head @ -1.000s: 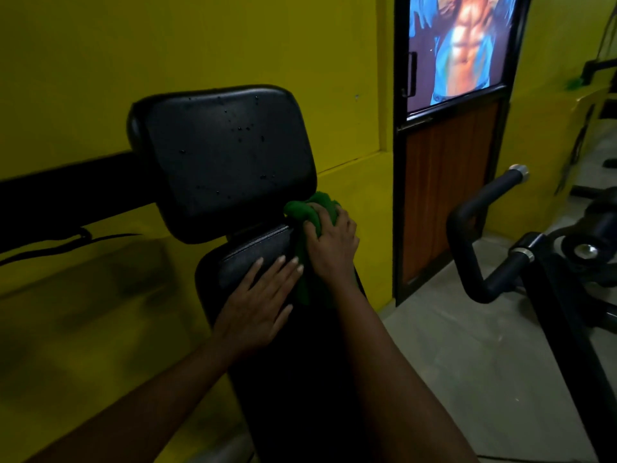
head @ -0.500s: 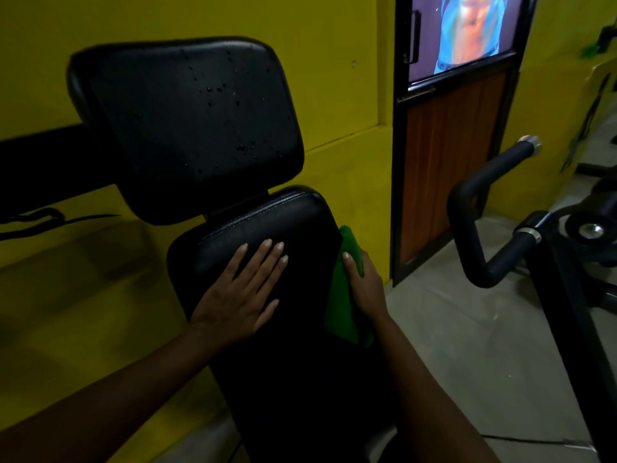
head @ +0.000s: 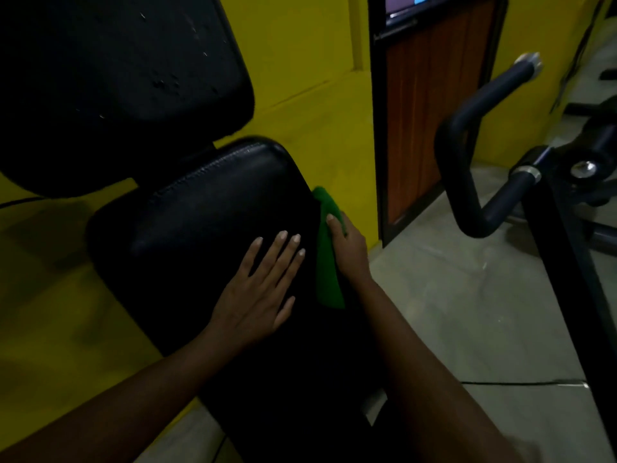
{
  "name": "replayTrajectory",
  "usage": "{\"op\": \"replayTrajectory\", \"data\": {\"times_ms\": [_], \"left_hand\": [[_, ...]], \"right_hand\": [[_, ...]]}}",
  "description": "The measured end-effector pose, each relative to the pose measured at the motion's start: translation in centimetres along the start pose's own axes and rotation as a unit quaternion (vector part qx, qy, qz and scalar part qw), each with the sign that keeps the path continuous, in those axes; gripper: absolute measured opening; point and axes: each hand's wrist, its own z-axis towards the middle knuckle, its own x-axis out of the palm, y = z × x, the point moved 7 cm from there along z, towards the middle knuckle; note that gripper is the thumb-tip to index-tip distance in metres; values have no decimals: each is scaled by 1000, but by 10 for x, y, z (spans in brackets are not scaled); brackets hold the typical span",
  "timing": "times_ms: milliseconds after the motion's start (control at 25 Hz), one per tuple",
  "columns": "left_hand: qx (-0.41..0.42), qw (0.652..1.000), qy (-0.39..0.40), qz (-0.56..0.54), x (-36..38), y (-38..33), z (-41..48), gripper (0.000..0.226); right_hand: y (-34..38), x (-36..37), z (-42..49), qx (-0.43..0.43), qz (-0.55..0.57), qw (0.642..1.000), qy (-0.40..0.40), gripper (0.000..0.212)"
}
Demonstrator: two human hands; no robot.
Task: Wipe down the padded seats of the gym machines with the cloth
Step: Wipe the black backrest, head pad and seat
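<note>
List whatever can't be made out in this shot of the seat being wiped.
All in the head view:
- Right hand: fingers hidden behind the green cloth and the seat pad edge; gripping or only pressing, unclear.
- Upper pad: cut off by the top and left edges.
- Seat pad's near end: lost in darkness.
- Door picture: cut off by the top edge.

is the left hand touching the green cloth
Apart. The head view shows a strip of black pad between the left hand and the cloth, which the right hand holds.

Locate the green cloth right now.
Head view, centre: the green cloth hangs along the right side of the lower black pad, held by the right hand, just right of the left hand.
</note>
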Motion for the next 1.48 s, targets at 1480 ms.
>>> {"op": "replayTrajectory", "data": {"times_ms": [1480], "left_hand": [[55, 996, 23, -63, 77, -162, -8, 68]], "right_hand": [[-220, -83, -65, 202, -55, 975, 70, 32]]}}
